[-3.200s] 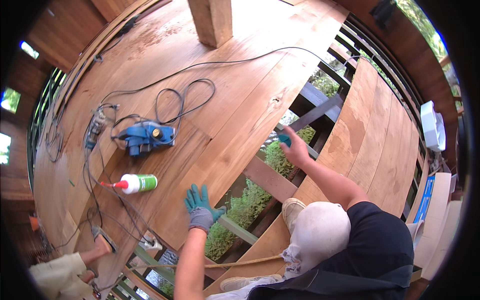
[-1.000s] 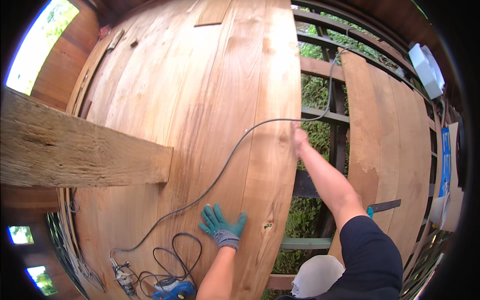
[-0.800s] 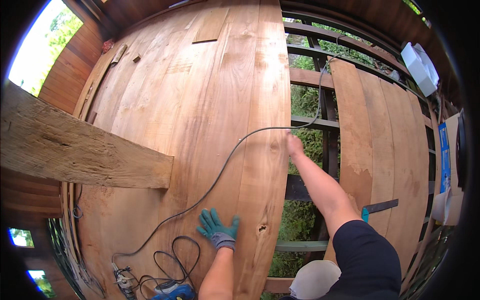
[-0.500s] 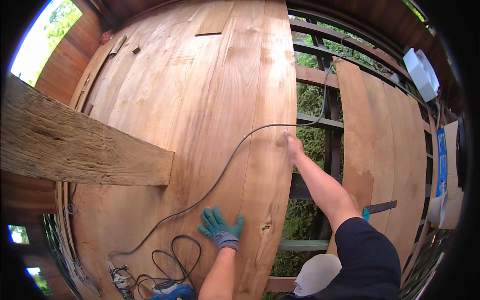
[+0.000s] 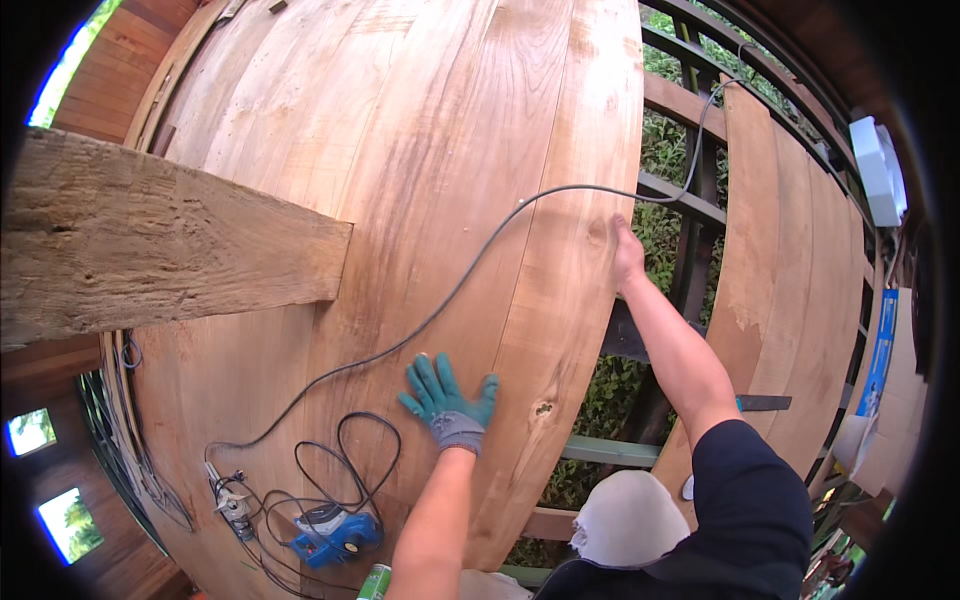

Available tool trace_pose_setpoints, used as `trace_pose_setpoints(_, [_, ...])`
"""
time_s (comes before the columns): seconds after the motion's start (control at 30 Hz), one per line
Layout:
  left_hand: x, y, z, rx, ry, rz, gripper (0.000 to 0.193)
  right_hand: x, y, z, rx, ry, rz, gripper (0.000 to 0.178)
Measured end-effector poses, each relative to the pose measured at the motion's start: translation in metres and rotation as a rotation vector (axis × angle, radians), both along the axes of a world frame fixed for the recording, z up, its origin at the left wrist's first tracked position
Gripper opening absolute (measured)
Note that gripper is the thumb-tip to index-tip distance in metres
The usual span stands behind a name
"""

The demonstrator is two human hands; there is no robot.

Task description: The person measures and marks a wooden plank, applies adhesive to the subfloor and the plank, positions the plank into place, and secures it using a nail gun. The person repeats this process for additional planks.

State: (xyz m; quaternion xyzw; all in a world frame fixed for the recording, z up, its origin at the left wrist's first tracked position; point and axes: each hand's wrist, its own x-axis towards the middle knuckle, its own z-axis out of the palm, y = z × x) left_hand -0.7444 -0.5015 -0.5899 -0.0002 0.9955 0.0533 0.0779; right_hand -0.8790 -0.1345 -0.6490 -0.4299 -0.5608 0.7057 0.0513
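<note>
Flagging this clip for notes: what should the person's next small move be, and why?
Probably nudge the dark cable clear with the right hand: it crosses the edge of the knotted board just beyond that hand's fingertips, so it could obstruct sliding along that edge. The gloved left hand, spread flat on the planks, could give support.

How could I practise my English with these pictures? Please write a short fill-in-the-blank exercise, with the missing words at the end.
1. The left hand rests palm ____ on the planks.
2. The right hand, at the edge of the outer plank, wears no ____.
3. The power tool is mostly ____ in colour.

Missing words: down; glove; blue.
</note>
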Motion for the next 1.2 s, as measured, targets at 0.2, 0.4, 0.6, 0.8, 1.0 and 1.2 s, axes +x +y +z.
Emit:
trace_pose_setpoints(0.2, [0.003,0.0,-0.003,-0.039,-0.042,0.004,0.101,0.058,-0.073,0.028,1.42,-0.135,0.969,0.082])
trace_pose_setpoints(0.4, [-0.011,0.007,0.01,-0.08,-0.07,-0.01,0.101,0.047,-0.083,0.05,1.36,-0.179,1.013,0.074])
trace_pose_setpoints(0.6, [-0.077,-0.041,0.171,0.295,-0.969,-0.093,0.071,0.035,-0.067,0.065,1.219,-0.38,1.135,0.075])
trace_pose_setpoints(0.8, [-0.012,-0.125,0.264,0.408,-0.674,0.118,0.034,-0.029,-0.005,0.08,0.509,-0.525,1.791,0.045])
trace_pose_setpoints(1.0, [-0.078,-0.113,0.238,0.118,-0.913,-0.219,0.031,0.115,0.067,0.176,0.365,-0.786,1.612,0.053])
trace_pose_setpoints(1.2, [-0.209,-0.068,0.282,0.395,-0.893,0.057,0.038,0.118,0.066,0.347,0.538,-1.105,1.977,0.057])
